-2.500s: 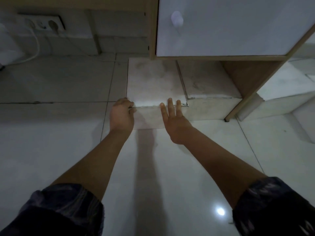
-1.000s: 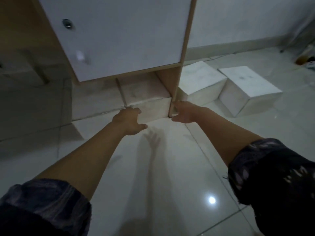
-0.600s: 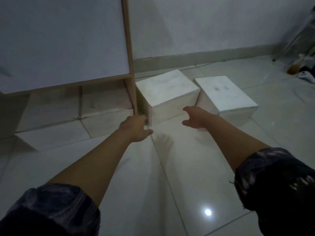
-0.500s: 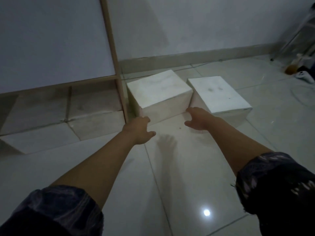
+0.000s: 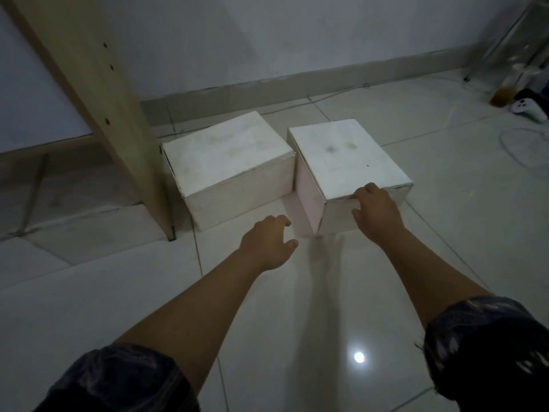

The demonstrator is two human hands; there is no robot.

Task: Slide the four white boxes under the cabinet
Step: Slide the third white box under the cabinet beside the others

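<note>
Two white boxes [image 5: 228, 162] out: R hand [image 5: 375, 212] fingers [image 5: 361, 195] hooked on right box [image 5: 347, 162] front edge, L hand [image 5: 267, 245] loosely open, empty.

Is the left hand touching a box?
No, the left hand hovers over the floor, apart from both boxes; only the right hand touches one.

Single head-worn view, directed forward and downward over both forearms; tiled floor [image 5: 297, 337] seen close, cabinet side panel [image 5: 98, 93] at left, wall behind.

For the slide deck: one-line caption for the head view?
Right hand on the near edge of the right white box, left hand open beside it; left white box sits by the cabinet side panel.
</note>
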